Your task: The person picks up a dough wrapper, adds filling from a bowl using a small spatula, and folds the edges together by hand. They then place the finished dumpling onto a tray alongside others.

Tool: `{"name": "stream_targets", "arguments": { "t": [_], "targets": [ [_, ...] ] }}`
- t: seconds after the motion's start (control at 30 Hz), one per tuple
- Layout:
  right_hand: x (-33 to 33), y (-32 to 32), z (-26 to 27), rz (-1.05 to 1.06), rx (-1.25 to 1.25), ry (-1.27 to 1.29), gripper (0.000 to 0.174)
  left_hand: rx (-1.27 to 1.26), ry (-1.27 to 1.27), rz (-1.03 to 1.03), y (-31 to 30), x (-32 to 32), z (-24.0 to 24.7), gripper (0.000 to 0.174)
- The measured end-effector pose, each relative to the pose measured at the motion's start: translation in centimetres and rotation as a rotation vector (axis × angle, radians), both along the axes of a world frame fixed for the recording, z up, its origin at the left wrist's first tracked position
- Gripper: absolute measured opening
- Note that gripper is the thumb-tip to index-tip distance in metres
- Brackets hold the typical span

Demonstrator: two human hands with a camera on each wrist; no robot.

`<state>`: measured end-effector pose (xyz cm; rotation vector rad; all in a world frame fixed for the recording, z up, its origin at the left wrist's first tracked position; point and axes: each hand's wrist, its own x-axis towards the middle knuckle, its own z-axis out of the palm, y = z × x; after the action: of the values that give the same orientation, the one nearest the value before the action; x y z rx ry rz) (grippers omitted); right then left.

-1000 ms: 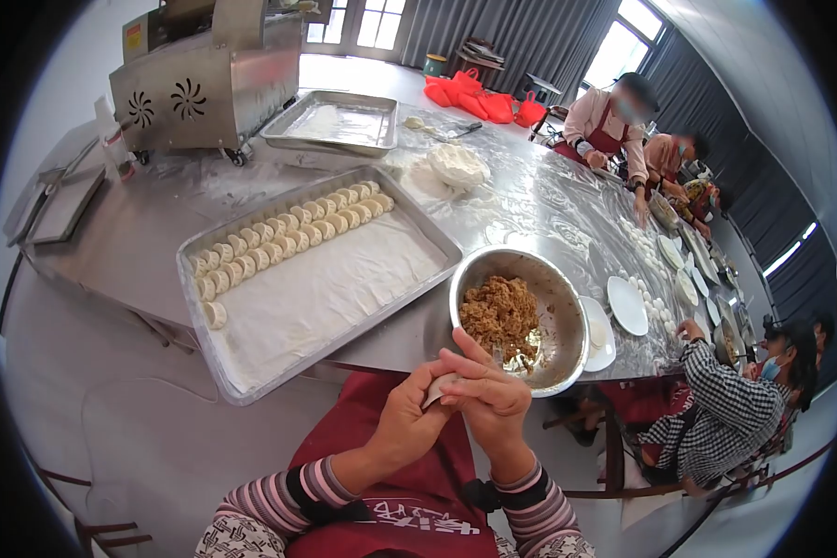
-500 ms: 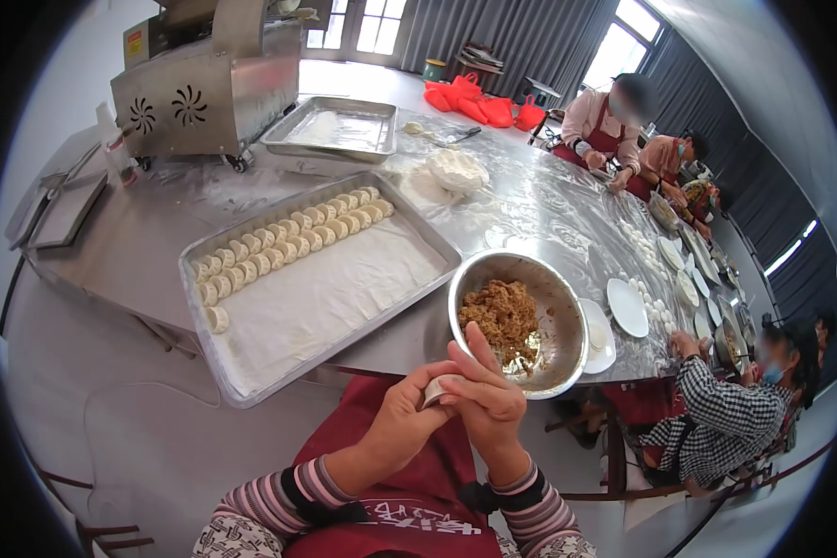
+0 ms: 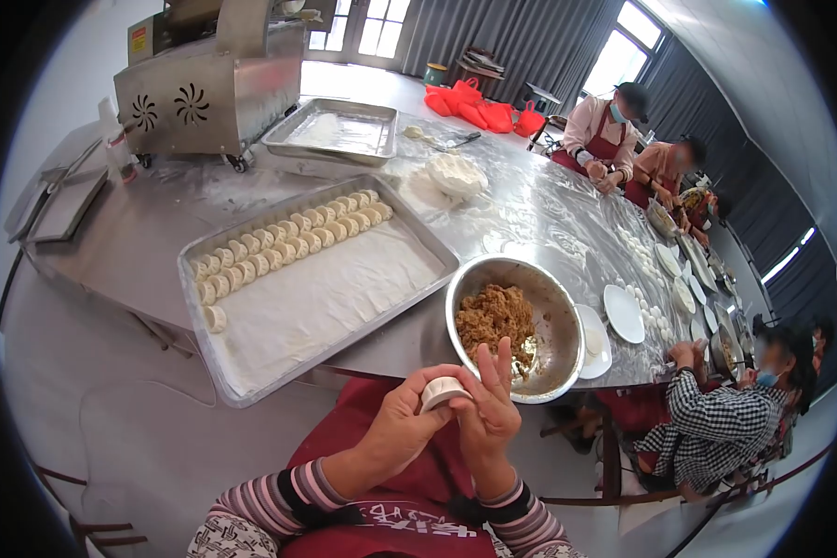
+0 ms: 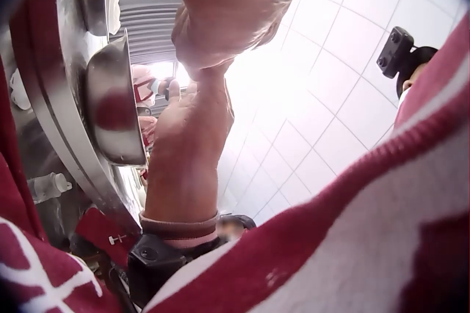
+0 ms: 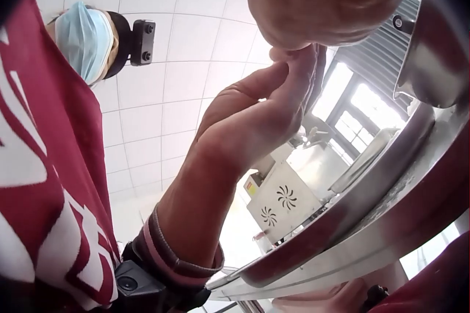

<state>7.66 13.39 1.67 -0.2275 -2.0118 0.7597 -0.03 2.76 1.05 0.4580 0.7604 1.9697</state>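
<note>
Above my lap, in front of the filling bowl, my left hand [image 3: 402, 423] holds a pale folded dumpling [image 3: 445, 391] between thumb and curled fingers. My right hand [image 3: 490, 423] pinches the dumpling's right end, its other fingers raised. Both wrist views show the two hands meeting, with the dumpling hidden behind them. Just beyond, a steel bowl [image 3: 567, 321] contains brown minced filling [image 3: 496, 321]. To the left, a paper-lined metal tray [image 3: 325, 316] carries rows of finished dumplings [image 3: 298, 228] along its far side.
A white plate with a round wrapper [image 3: 593, 341] stands right of the bowl, near another white plate [image 3: 624, 313]. Farther back are a flour mound [image 3: 457, 174], a second metal tray [image 3: 335, 128] and a steel machine [image 3: 214, 93]. Other people work along the table's right side.
My right hand has turned and drawn slightly right, its upper fingers spreading off the dumpling, so more of the dumpling shows. My left hand stays nearly in place.
</note>
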Motion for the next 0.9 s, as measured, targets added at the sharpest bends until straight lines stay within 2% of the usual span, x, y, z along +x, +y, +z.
{"name": "stream_targets", "arguments": {
  "t": [0.1, 0.2, 0.27, 0.43, 0.5, 0.6, 0.73, 0.8, 0.83, 0.9],
  "targets": [
    [0.2, 0.0, -1.0, 0.061, -0.105, 0.03, 0.026, -0.025, 0.047, -0.009, 0.1, 0.3, -0.4, 0.048],
    [0.2, 0.3, -1.0, 0.055, -0.085, -0.002, 0.027, 0.069, 0.013, -0.061, -0.3, -0.1, -0.5, 0.048],
    [0.1, 0.2, -0.7, 0.094, -0.126, 0.021, 0.025, 0.184, -0.212, -0.146, -0.5, -0.5, -0.3, 0.049],
    [0.5, 0.4, -0.4, 0.196, -0.21, -0.036, 0.021, 0.194, -0.179, -0.201, -1.3, -0.7, -0.9, 0.054],
    [0.6, 0.6, -1.0, 0.297, -0.298, -0.031, 0.022, 0.185, -0.182, -0.212, -1.3, -0.7, -0.8, 0.057],
    [0.6, 0.1, -0.8, 0.294, -0.388, -0.007, 0.02, 0.144, -0.246, -0.25, -1.4, -0.9, -0.7, 0.062],
    [0.3, 0.7, -0.5, 0.344, -0.35, -0.043, 0.024, 0.138, -0.264, -0.295, -1.6, -1.7, -0.7, 0.062],
    [0.3, 1.2, 0.3, 0.397, -0.183, -0.112, 0.027, 0.157, -0.26, -0.325, -1.8, -1.9, -1.1, 0.062],
    [0.3, 1.3, 0.8, 0.398, -0.185, -0.119, 0.027, 0.172, -0.248, -0.349, -1.8, -2.0, -1.5, 0.06],
    [0.1, 1.5, 1.8, 0.464, -0.062, -0.283, 0.027, 0.187, -0.24, -0.371, -1.9, -2.0, -1.5, 0.059]
  ]
}}
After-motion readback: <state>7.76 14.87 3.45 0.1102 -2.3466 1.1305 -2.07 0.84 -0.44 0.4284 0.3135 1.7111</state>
